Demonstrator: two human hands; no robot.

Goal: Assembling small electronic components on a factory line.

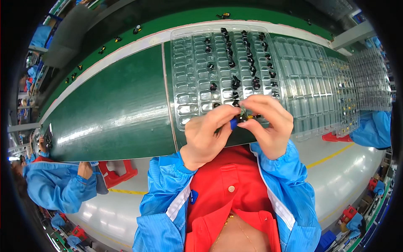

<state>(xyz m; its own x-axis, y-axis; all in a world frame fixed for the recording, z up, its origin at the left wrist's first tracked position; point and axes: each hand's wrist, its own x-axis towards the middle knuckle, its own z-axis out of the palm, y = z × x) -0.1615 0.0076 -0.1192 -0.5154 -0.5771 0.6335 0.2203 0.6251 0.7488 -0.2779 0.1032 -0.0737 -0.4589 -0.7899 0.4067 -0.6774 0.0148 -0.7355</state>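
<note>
My left hand [206, 135] and my right hand [270, 126] meet over the near edge of a clear plastic blister tray [181, 82]. Between their fingertips is a small black part [242, 118] with a bit of yellow at its right side. Something blue [234, 123] shows at the left fingertips; I cannot make out what it is. Both hands are closed in a pinch. Beyond them, the tray's pockets hold several small black parts [236, 82] in columns, while its left column of pockets looks bare.
More clear trays [300, 69] lie to the right, some with yellow-and-black parts, beside a tall tray stack [370, 80]. Along the far side runs a green conveyor belt [157, 30] carrying scattered small parts. Co-workers in blue jackets [63, 189] sit left and right, near a red stool [119, 173].
</note>
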